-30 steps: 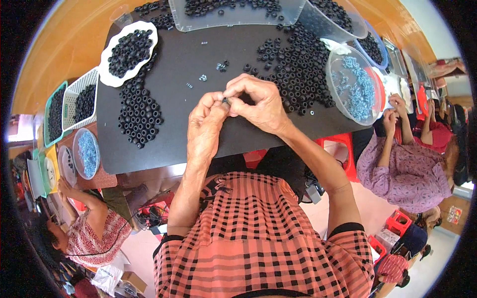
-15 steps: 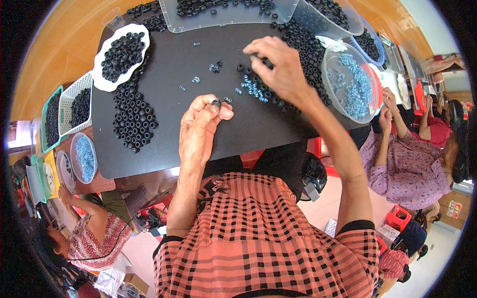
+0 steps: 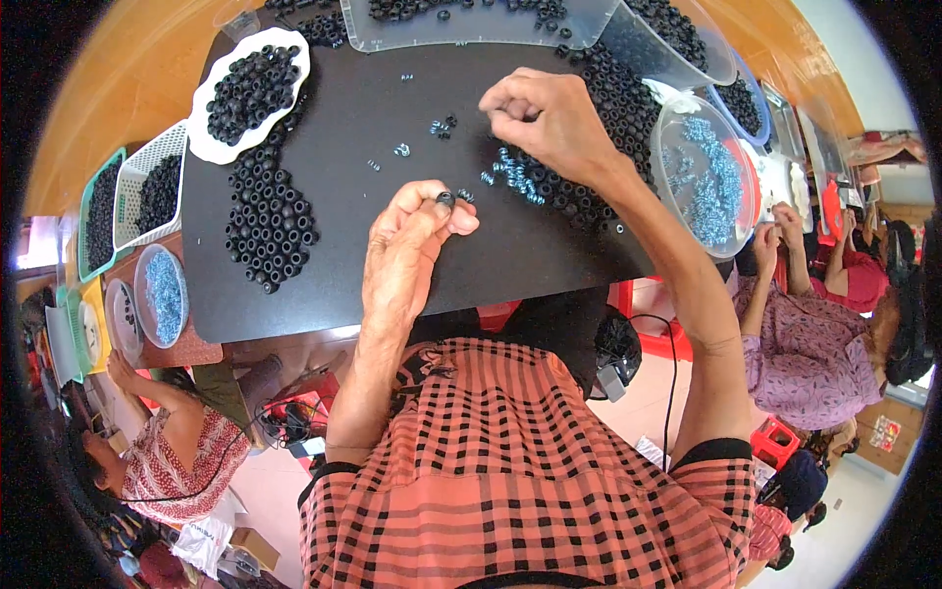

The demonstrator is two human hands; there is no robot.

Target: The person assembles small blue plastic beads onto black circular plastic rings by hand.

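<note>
My left hand [image 3: 400, 255] is closed over the near middle of the dark table [image 3: 343, 147], pinching a small black ring-shaped piece [image 3: 446, 198] between thumb and fingertips. Higher and to the right is my right hand [image 3: 554, 123], its fingers curled together; whatever is in them, if anything, is hidden. Small bluish metal coil springs [image 3: 517, 177] lie loose just below the right hand. Beside that hand spreads a large heap of the same black pieces [image 3: 613, 103]. A few single springs [image 3: 401, 150] are scattered between the hands and the far edge.
On the left, a white scalloped plate [image 3: 200, 123] holds black pieces, with a loose group [image 3: 270, 236] below it. A round clear tub [image 3: 670, 187] of springs stands right; a clear bin [image 3: 471, 37] sits at the far edge. People [image 3: 186, 452] work on both sides.
My right hand's fingers have curled in more tightly. My left hand keeps its pinch on the black ring-shaped piece. The whole view has shifted slightly.
</note>
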